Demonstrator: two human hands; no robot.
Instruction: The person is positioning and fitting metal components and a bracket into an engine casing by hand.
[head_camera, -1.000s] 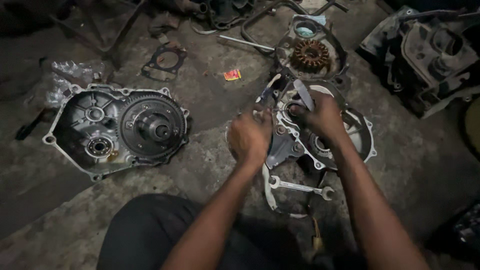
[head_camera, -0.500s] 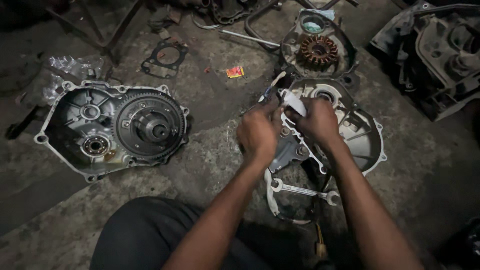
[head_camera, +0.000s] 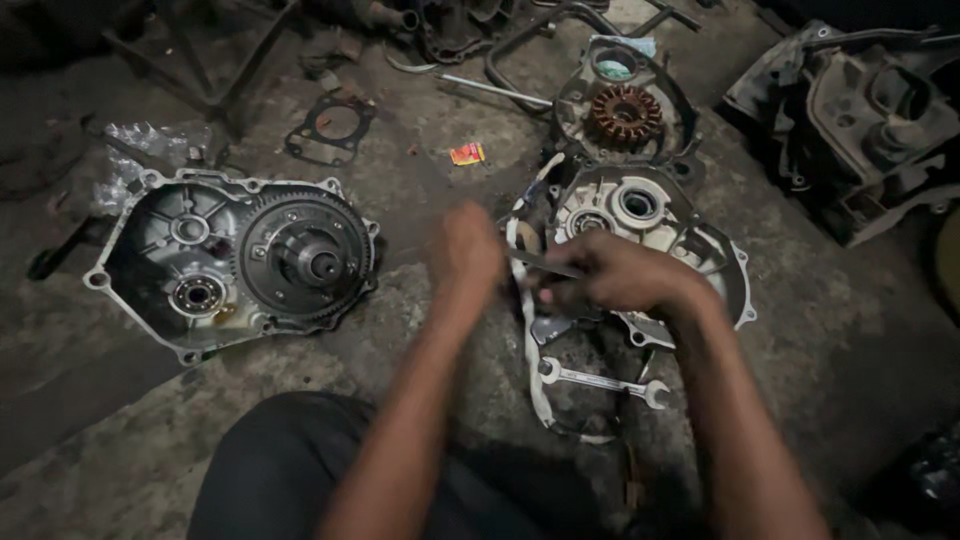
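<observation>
Both hands over the engine cover (head_camera: 690, 240), floor level.
Your right hand (head_camera: 615, 275) is clenched on a thin metal blade (head_camera: 545, 265) at the cover's left edge; left hand (head_camera: 465, 250) blurred, grip can't tell. Wrench (head_camera: 600, 382) lies just below. Geared case half (head_camera: 235, 260) sits well left, stator cover (head_camera: 625, 105) behind.

The crankcase cover (head_camera: 650, 225) was dull cast metal, grey and smudged. The gear (head_camera: 305, 260) in the other case half (head_camera: 150, 235) looked like dark, oily steel. The spanner (head_camera: 600, 380) shone brighter. The stator (head_camera: 625, 112) showed coppery windings. The floor (head_camera: 400, 180) was rough, grimy concrete.
</observation>
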